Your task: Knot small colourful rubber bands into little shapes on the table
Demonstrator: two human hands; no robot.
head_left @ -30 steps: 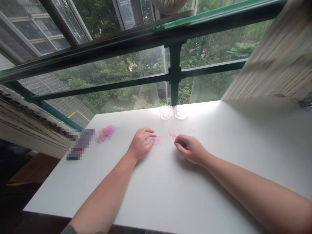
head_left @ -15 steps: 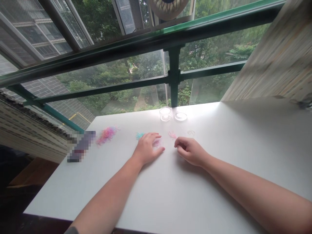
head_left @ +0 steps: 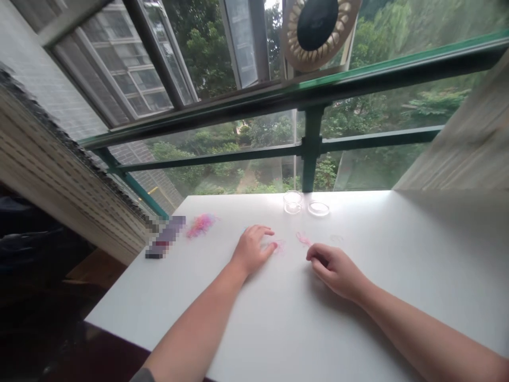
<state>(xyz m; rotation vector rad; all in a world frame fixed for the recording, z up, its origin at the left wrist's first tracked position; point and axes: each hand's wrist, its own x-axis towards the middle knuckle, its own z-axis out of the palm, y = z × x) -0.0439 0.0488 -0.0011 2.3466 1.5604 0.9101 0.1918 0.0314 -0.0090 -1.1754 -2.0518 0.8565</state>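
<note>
My left hand [head_left: 254,248] rests palm down over the white table [head_left: 270,323], fingers apart, beside a small pile of pale pink-purple strands [head_left: 280,245]. A bit of teal shows at its back edge, mostly covered by the hand. My right hand [head_left: 332,268] is curled, fingertips near a pink bunch of strands [head_left: 303,239]; whatever its fingers hold, if anything, is hidden. Faint whitish loops [head_left: 337,239] lie behind the right hand. A larger multicoloured pile [head_left: 201,225] sits farther left.
A clear round container [head_left: 293,202] and a clear round lid or dish [head_left: 318,208] stand at the back edge by the window. A pixelated dark object [head_left: 166,237] lies at the left edge. Curtains hang at both sides, and a green railing [head_left: 312,148] crosses behind the table.
The camera view has shifted, so the table scene sits lower and farther right. My left hand is now slightly left relative to the pink-purple strands, covering more of the teal ones.
</note>
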